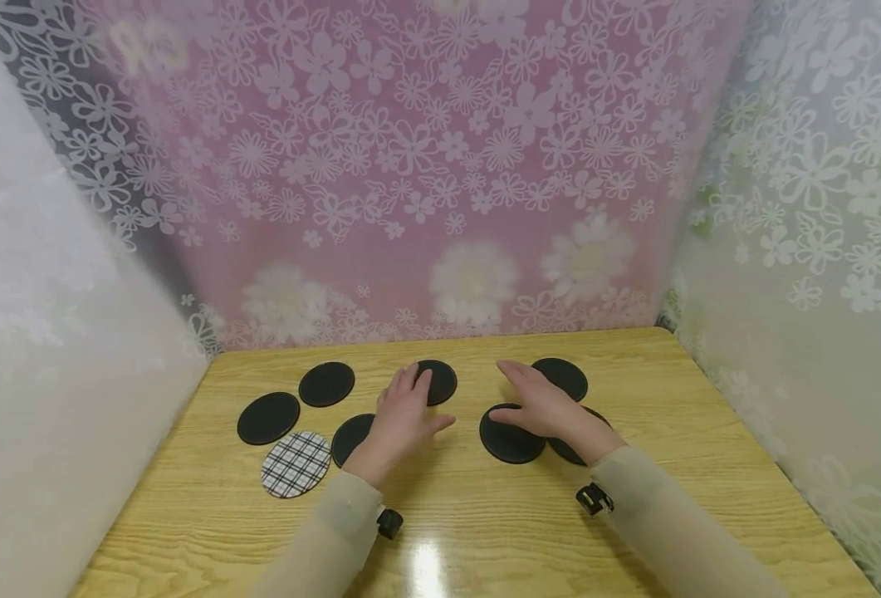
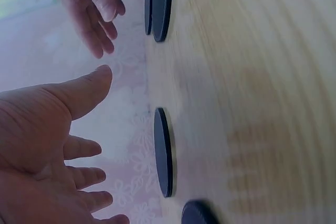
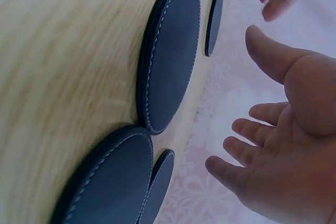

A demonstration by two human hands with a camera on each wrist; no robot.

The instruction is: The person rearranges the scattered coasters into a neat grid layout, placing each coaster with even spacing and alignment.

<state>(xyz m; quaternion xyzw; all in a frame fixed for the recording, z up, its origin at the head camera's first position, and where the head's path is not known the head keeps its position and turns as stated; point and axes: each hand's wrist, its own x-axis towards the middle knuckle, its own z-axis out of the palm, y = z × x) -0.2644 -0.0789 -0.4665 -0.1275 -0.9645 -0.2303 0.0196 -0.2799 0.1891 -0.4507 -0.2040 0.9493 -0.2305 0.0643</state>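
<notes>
Both hands hover above a wooden table, holding nothing. My left hand [image 1: 404, 415] has its fingers spread, near a black round coaster [image 1: 440, 384] at the back middle and partly covering another black coaster [image 1: 350, 438]. My right hand [image 1: 540, 404], fingers extended, is over a group of black coasters: one at the front [image 1: 512, 440], one behind [image 1: 563, 378], and one partly hidden under the wrist [image 1: 569, 451]. In the right wrist view a coaster [image 3: 170, 56] shows pale stitching round its rim, and the right palm [image 3: 315, 98] is apart from it.
On the left lie two black coasters [image 1: 269, 418] [image 1: 326, 384] and a black-and-white checked coaster [image 1: 296, 465]. The wooden table [image 1: 440, 531] meets a pink flowered curtain [image 1: 425, 183] at its back edge, with pale sheets [image 1: 51, 332] [image 1: 806, 291] at both sides.
</notes>
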